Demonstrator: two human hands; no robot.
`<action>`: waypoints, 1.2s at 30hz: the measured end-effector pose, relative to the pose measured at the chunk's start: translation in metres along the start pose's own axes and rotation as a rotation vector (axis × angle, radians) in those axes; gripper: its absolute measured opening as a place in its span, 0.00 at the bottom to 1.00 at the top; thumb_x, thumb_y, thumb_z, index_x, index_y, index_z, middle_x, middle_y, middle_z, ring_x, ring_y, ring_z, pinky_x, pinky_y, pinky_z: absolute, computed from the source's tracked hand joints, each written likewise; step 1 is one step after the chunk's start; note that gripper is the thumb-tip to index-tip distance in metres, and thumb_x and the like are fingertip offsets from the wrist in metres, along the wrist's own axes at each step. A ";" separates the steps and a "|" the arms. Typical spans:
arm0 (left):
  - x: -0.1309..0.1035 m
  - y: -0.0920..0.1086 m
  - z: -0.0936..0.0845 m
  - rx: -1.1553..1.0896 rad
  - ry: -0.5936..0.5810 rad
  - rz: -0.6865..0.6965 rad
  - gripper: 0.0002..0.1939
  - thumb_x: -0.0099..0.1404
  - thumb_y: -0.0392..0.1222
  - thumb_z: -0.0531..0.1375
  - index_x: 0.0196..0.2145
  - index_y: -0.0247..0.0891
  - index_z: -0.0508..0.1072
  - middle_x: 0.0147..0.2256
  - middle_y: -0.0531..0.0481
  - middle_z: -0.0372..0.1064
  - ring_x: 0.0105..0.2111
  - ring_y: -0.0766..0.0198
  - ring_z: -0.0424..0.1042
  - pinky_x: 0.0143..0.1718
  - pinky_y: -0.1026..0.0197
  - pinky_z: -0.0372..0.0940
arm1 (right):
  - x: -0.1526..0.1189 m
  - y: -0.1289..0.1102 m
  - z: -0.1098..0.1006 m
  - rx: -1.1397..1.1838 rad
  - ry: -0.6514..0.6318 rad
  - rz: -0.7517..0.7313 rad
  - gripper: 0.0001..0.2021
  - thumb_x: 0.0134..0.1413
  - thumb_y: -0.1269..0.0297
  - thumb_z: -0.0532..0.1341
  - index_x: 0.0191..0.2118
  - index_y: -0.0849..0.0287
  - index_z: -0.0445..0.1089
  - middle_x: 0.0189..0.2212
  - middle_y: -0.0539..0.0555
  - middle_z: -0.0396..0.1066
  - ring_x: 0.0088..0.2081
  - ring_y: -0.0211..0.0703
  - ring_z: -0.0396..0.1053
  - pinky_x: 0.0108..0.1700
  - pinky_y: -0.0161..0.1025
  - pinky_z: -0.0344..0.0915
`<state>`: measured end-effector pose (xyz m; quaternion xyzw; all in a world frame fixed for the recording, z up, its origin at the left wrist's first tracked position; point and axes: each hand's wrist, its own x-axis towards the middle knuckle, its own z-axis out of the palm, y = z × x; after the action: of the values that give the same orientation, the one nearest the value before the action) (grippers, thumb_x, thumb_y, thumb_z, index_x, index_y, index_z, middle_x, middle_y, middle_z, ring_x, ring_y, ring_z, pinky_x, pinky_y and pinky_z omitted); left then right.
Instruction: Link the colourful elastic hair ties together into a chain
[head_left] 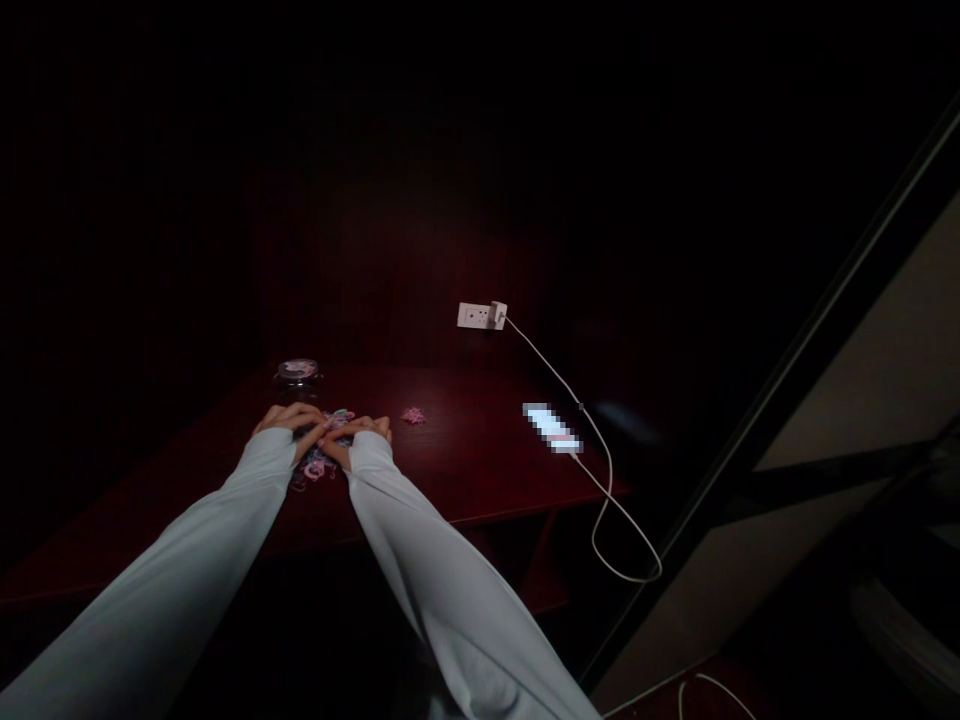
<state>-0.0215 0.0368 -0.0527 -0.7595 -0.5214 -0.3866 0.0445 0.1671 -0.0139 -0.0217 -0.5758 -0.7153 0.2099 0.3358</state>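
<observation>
A dark red worktop carries everything the hands are busy with. Two pale sleeves reach in over its front edge. A white cable runs from a charger in the wall socket beyond the back edge, loops past the right end and meets a lit phone near that end.

The left hand and the right hand bend in from either side over a heap of coloured bands, left of the middle and near the front edge. Their thumbs point inward, close together; whether any fingertips are clamped on a band, I cannot tell.

The heap should be very light, soft and stretchy, prone to tangling rather than breaking; pinching one loose loop at the rim between thumb and forefinger looks surest.

Behind the left hand, near the back left corner, stands a round clear tub. Smallest, a pink bunch lies right of the right hand, apart from the heap.
</observation>
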 end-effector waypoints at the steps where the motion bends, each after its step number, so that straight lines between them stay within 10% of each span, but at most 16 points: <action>1: 0.000 0.003 0.000 -0.004 0.009 -0.008 0.16 0.67 0.54 0.56 0.37 0.45 0.80 0.45 0.49 0.80 0.42 0.54 0.72 0.46 0.54 0.68 | -0.001 0.000 0.000 -0.006 0.000 0.001 0.09 0.58 0.50 0.71 0.43 0.41 0.85 0.54 0.48 0.77 0.61 0.51 0.62 0.64 0.47 0.57; 36: -0.004 0.029 -0.010 -0.066 0.071 -0.026 0.15 0.67 0.56 0.49 0.36 0.47 0.70 0.40 0.49 0.76 0.41 0.54 0.74 0.50 0.56 0.68 | 0.009 0.003 0.013 0.136 0.130 0.058 0.06 0.54 0.56 0.73 0.37 0.48 0.84 0.51 0.47 0.79 0.59 0.51 0.64 0.65 0.48 0.58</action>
<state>-0.0034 0.0162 -0.0384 -0.7396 -0.5162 -0.4305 0.0330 0.1593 -0.0036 -0.0305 -0.5847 -0.6591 0.2297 0.4135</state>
